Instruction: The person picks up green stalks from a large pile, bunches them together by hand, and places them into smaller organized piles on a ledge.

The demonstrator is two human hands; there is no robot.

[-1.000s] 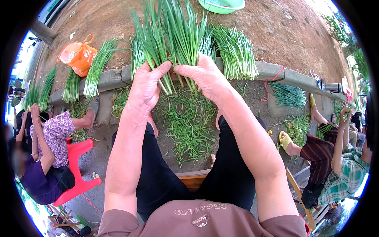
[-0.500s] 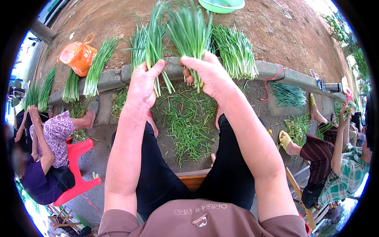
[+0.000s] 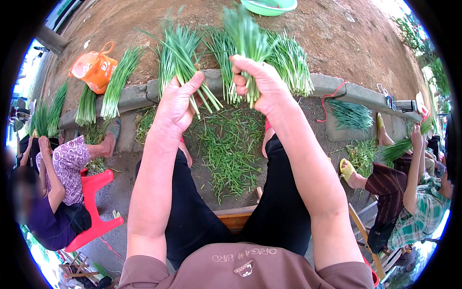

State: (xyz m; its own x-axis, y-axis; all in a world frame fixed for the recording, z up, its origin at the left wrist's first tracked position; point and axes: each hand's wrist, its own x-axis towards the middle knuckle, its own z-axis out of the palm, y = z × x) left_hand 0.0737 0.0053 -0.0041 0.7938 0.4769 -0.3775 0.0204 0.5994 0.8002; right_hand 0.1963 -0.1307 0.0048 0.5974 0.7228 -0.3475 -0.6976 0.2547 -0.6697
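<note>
Now, from my remote seat, the biggest thing is the dirt bank [image 3: 337, 33] beyond the stone kerb [image 3: 332, 84], where I count about four green bundles laid across the edge, plus one orange bag [image 3: 94, 70] and one green basin [image 3: 269, 6]. Below, a carpet of cut trimmings [image 3: 226, 149] lies between my knees. Two other people sit nearby, one on each side, each handling greens.

I hold two bunches. My right hand [image 3: 262, 86] is clenched tight around the larger bunch [image 3: 248, 38], its long axis nearly upright, leaf tips pointing away from me and cut ends poking out just under the fist. My left hand [image 3: 175, 103] pinches the smaller bunch [image 3: 183, 53] between thumb and narrowed fingers; it tilts, stems slanting down toward the right hand. The two bunches stand side by side, apart, with the stem ends of the left one nearly reaching the right fist.
</note>
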